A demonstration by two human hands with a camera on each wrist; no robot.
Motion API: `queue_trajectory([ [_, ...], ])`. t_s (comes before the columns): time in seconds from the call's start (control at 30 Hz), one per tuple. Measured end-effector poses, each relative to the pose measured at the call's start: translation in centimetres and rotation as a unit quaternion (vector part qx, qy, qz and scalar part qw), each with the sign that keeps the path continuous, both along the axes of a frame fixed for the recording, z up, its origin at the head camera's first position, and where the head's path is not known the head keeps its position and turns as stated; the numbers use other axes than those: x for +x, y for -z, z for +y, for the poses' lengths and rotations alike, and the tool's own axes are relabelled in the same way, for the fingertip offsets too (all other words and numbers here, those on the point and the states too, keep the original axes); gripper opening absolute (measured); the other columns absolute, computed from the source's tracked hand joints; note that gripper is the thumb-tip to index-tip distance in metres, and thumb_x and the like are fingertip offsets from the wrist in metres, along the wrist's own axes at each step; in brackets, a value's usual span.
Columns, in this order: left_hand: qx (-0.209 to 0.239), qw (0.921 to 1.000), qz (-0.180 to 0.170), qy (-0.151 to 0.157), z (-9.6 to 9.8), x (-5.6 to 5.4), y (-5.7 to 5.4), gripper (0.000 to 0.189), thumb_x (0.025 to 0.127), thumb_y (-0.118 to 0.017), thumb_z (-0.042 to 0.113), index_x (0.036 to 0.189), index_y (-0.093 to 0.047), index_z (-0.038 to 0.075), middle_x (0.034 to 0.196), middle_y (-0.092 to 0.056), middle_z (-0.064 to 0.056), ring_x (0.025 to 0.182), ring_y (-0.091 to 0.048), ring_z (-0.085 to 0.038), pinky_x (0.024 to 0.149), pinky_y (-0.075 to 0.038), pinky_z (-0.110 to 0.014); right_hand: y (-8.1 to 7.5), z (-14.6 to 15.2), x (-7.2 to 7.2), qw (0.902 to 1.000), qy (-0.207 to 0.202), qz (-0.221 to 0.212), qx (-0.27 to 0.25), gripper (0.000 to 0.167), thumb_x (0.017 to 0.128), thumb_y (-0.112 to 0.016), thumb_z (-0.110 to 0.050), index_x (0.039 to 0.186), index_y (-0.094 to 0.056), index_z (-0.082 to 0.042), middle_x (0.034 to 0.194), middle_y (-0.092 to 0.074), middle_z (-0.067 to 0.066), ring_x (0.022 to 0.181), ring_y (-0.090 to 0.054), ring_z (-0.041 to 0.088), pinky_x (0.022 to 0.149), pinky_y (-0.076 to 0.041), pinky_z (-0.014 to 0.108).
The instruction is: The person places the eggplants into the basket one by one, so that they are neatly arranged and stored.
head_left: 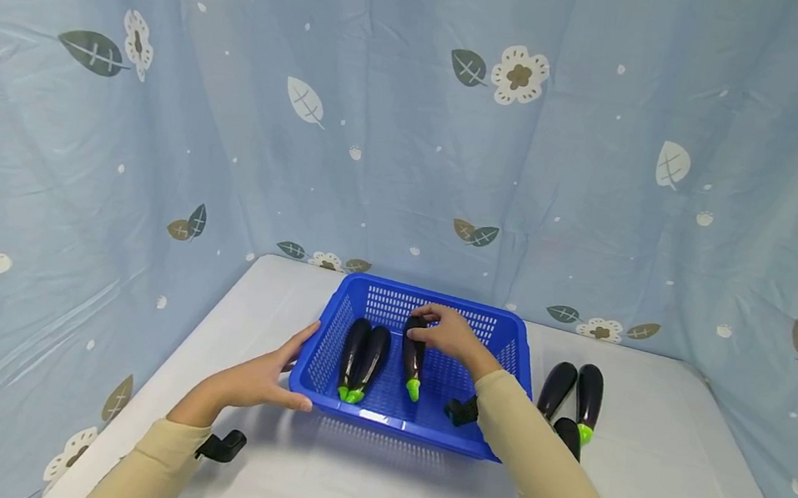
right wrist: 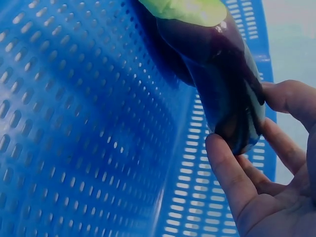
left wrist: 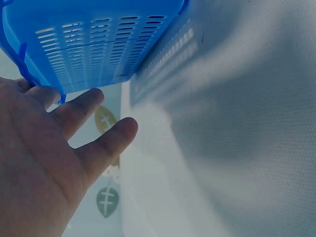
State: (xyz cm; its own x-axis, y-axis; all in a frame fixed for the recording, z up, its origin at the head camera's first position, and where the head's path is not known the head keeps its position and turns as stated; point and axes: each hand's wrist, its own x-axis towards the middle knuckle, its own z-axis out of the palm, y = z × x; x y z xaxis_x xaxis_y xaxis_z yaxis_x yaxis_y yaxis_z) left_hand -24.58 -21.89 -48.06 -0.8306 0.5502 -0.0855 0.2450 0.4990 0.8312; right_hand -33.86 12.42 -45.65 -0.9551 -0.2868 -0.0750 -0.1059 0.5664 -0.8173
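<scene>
My right hand (head_left: pixel 445 332) pinches a dark purple eggplant (head_left: pixel 413 364) by its rounded end, inside the blue plastic basket (head_left: pixel 377 417). Its bright green cap points down toward the basket's near side. In the right wrist view, the thumb and fingers (right wrist: pixel 227 173) grip that eggplant (right wrist: pixel 217 74) from both sides. Two more eggplants (head_left: pixel 353 352) lie side by side at the basket's left, green caps toward me. At the basket's left front corner is my left hand (head_left: pixel 261 378), touching the rim. The left wrist view shows its fingers (left wrist: pixel 111 145) mostly straight and spread beside the slotted wall.
Several eggplants (head_left: pixel 589 392) lie on the white table (head_left: pixel 651 459) right of the basket, partly hidden by my right sleeve (head_left: pixel 544 470). A blue patterned curtain (head_left: pixel 396 156) surrounds the table at the back and sides.
</scene>
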Motion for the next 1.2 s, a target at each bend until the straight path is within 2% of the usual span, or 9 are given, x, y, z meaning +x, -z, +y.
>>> queue_trajectory([
  [0.1, 0.000, 1.0000, -0.003, -0.001, 0.1, 0.0, 0.0, 0.125, 0.081, -0.086, 0.034, 0.164, 0.006, 0.022, 0.166, -0.015, -0.025, 0.147, -0.027, -0.049, 0.114, -0.030, -0.065, 0.1, -0.2, -0.1, 0.9999, 0.003, -0.006, -0.010, 0.042, 0.090, -0.077, -0.015, 0.130, -0.067, -0.005, 0.134, -0.060, 0.022, 0.092, -0.070, 0.027, 0.082, -0.060, 0.043],
  [0.33, 0.000, 1.0000, -0.004, -0.001, 0.1, 0.0, -0.1, 0.126, 0.081, -0.086, 0.037, 0.164, 0.007, 0.022, 0.166, -0.014, -0.025, 0.146, -0.028, -0.050, 0.113, -0.031, -0.066, 0.7, -0.8, -0.2, 0.9999, -0.002, -0.014, -0.001, 0.042, 0.089, -0.078, -0.016, 0.128, -0.067, -0.005, 0.134, -0.060, 0.023, 0.082, -0.070, 0.025, 0.083, -0.059, 0.047],
  [0.47, 0.001, 1.0000, -0.002, 0.000, 0.1, -0.1, 0.1, 0.126, 0.081, -0.086, 0.037, 0.164, 0.007, 0.022, 0.166, -0.014, -0.024, 0.147, -0.028, -0.050, 0.113, -0.031, -0.066, 0.9, -1.2, -0.1, 0.9996, -0.006, -0.025, -0.007, 0.041, 0.088, -0.079, -0.015, 0.126, -0.068, -0.003, 0.133, -0.061, 0.024, 0.087, -0.070, 0.027, 0.085, -0.058, 0.050],
  [0.63, -0.002, 1.0000, -0.001, -0.001, 0.0, -0.1, 0.1, 0.126, 0.081, -0.086, 0.037, 0.164, 0.007, 0.022, 0.166, -0.014, -0.024, 0.147, -0.028, -0.050, 0.113, -0.031, -0.066, 1.1, -1.6, -0.1, 0.9992, -0.009, -0.038, -0.012, 0.041, 0.088, -0.079, -0.014, 0.126, -0.068, -0.003, 0.133, -0.060, 0.024, 0.098, -0.068, 0.028, 0.086, -0.059, 0.049],
  [0.83, -0.006, 1.0000, -0.001, -0.004, 0.1, 0.1, -0.1, 0.125, 0.081, -0.086, 0.039, 0.164, 0.006, 0.023, 0.167, -0.013, -0.023, 0.147, -0.026, -0.049, 0.114, -0.029, -0.066, 1.1, -1.9, 0.1, 0.9986, -0.006, -0.052, -0.003, 0.041, 0.089, -0.079, -0.014, 0.126, -0.068, -0.004, 0.132, -0.061, 0.021, 0.090, -0.069, 0.024, 0.084, -0.060, 0.044],
  [1.0, -0.002, 1.0000, -0.002, -0.002, 0.1, 0.0, -0.1, 0.125, 0.081, -0.086, 0.038, 0.164, 0.006, 0.023, 0.167, -0.013, -0.024, 0.147, -0.027, -0.049, 0.114, -0.029, -0.066, 0.9, -2.0, 0.3, 0.9971, -0.018, -0.074, 0.004, 0.045, 0.089, -0.079, -0.013, 0.131, -0.065, -0.002, 0.131, -0.061, 0.020, 0.093, -0.068, 0.024, 0.084, -0.060, 0.040],
  [1.2, 0.001, 1.0000, 0.001, 0.000, 0.1, 0.0, -0.2, 0.125, 0.081, -0.086, 0.037, 0.164, 0.006, 0.022, 0.167, -0.014, -0.024, 0.147, -0.027, -0.049, 0.114, -0.029, -0.066, 0.7, -1.9, 0.6, 0.9948, -0.040, -0.090, 0.025, 0.050, 0.089, -0.078, -0.010, 0.136, -0.062, -0.003, 0.139, -0.053, 0.025, 0.095, -0.069, 0.025, 0.089, -0.058, 0.040],
])
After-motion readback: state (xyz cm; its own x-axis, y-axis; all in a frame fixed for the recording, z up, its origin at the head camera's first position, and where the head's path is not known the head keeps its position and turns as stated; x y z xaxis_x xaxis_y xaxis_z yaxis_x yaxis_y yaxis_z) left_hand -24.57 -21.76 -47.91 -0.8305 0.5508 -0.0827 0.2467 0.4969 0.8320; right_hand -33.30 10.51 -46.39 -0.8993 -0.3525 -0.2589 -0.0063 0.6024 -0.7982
